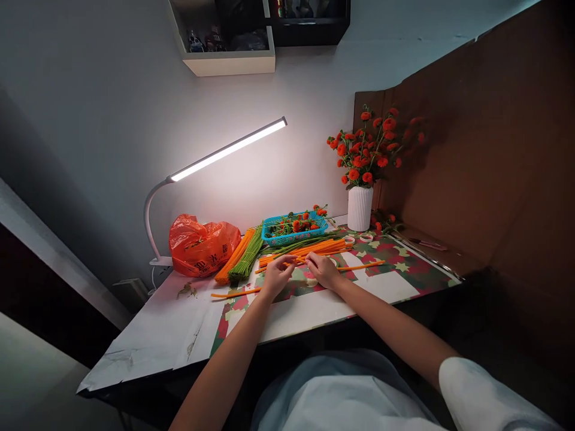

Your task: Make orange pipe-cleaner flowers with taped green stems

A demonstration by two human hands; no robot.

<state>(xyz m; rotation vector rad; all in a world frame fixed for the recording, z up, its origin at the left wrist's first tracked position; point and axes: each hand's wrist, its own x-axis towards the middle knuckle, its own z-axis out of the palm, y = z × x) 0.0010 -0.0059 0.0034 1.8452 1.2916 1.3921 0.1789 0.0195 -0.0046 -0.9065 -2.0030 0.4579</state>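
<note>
Over the table's middle, my left hand (279, 275) and my right hand (320, 269) meet closely, fingertips pinched together. Between them shows a short bit of orange pipe cleaner (300, 260). One orange strand (236, 293) sticks out left of my left wrist, another (362, 266) to the right of my right hand; whether either joins the pinched piece is hidden. Just beyond my fingers lies a bundle of orange pipe cleaners (314, 246). Pale tape rolls (366, 237) lie near it, one (311, 282) between my wrists.
Green pipe cleaners (247, 257), an orange plastic bag (202, 246) and a lit lamp (229, 149) stand left. Behind sits a blue basket (294, 240) of red-orange flowers. A white vase (360, 209) holds more flowers, beside a tall cardboard sheet (471, 149) on the right.
</note>
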